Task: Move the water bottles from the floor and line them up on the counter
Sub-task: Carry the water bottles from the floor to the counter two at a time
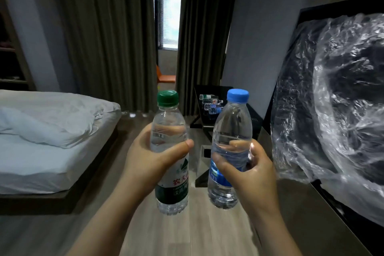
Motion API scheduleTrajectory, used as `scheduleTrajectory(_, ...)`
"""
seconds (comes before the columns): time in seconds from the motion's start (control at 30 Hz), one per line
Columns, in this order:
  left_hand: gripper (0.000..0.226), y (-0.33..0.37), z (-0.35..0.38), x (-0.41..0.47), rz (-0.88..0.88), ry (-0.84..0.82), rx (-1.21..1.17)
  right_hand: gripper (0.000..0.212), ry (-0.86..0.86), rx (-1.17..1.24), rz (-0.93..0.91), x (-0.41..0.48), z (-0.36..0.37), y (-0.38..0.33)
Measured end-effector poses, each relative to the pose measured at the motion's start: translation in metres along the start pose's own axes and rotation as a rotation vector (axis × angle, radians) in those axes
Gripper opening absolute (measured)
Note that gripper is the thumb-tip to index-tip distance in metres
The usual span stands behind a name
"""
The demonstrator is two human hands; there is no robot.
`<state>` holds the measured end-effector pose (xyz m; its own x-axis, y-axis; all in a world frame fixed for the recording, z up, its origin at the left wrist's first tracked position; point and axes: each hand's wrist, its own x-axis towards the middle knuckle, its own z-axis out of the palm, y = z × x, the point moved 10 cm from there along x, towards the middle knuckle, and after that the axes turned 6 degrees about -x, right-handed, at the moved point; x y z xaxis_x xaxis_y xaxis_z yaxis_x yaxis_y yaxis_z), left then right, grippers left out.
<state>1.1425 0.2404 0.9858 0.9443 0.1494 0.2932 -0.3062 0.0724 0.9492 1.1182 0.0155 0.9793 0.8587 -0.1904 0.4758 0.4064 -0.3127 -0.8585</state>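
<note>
Wooden floor (187, 235) runs between a bed (52, 151) and a dark bench (307, 203) on the right, where a screen wrapped in plastic (332, 100) stands. Both bottles are off the floor, held upright in mid-air. The left hand (149, 160) wraps its fingers (180, 147) round the middle of the green-capped bottle (169, 131), and the right hand (251, 172) grips the blue-capped bottle (230, 124) at its waist. Each looks full, so fairly weighty, with thin walls that would dent under a squeeze and smooth plastic that might slip; a firm mid-body hold seems soundest. More bottles (209, 103) lie on a low dark table further off.
</note>
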Motion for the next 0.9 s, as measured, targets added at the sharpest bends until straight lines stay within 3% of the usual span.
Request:
scheduleTrajectory(0.17,0.058,-0.02,0.0,0.088,-0.024,-0.04,0.044,0.034,0.021,-0.044,0.005,0.065,0.04,0.022)
scheduleTrajectory(0.43,0.041,-0.071,0.012,0.198,-0.064,-0.079,0.061,0.032,0.016,-0.068,0.034,0.151,0.082,0.073)
scheduleTrajectory(0.7,0.049,-0.115,0.044,0.317,-0.056,-0.086,0.13,0.036,0.09,-0.052,0.038,0.261,0.101,0.142)
scheduleTrajectory(0.9,0.042,-0.14,0.074,0.408,-0.051,-0.099,0.153,0.036,0.101,-0.057,0.017,0.354,0.113,0.181)
